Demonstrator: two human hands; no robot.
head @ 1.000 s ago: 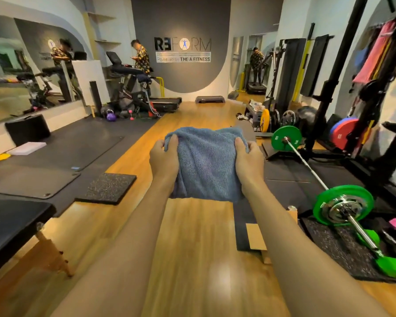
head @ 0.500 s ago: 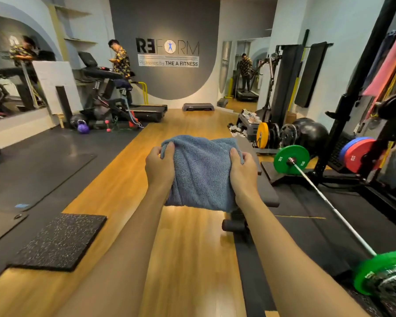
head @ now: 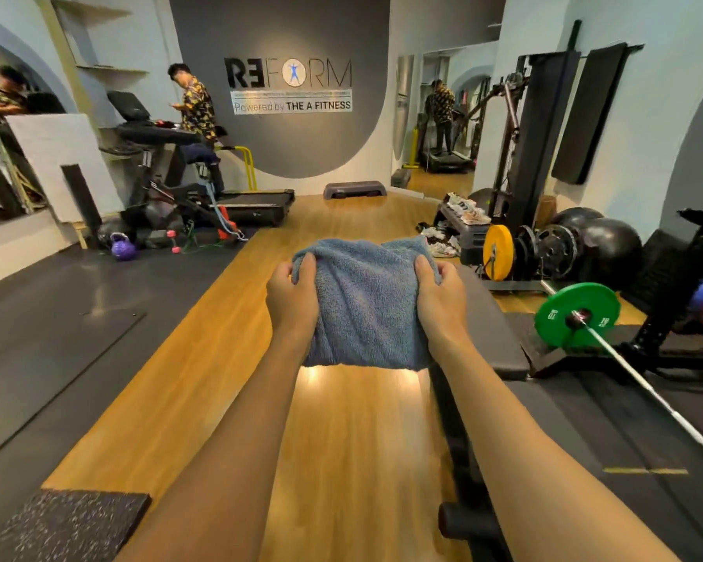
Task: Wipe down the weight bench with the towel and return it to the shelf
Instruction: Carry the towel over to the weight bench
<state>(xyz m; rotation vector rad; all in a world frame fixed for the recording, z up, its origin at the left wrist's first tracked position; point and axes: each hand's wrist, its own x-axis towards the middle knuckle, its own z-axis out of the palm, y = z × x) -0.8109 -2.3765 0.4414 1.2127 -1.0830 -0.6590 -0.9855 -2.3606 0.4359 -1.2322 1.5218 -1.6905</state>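
Note:
A folded blue towel (head: 366,306) hangs at arm's length in front of me. My left hand (head: 291,300) grips its left edge and my right hand (head: 443,300) grips its right edge. Just right of the towel lies the black padded weight bench (head: 492,334), low to the floor; my right forearm and the towel hide much of it. Its frame and a foot roller (head: 459,517) show lower down. Wall shelves (head: 110,68) hang high at the far left.
A barbell with a green plate (head: 577,316) lies to the right by a black rack. Black mats (head: 57,330) cover the left floor, and a speckled mat (head: 61,525) lies near left. A person (head: 195,101) stands by a treadmill at the back left.
My view has advanced and turned right along the wooden floor; the bench has come closer beside my right arm. Both hands keep the same hold on the towel.

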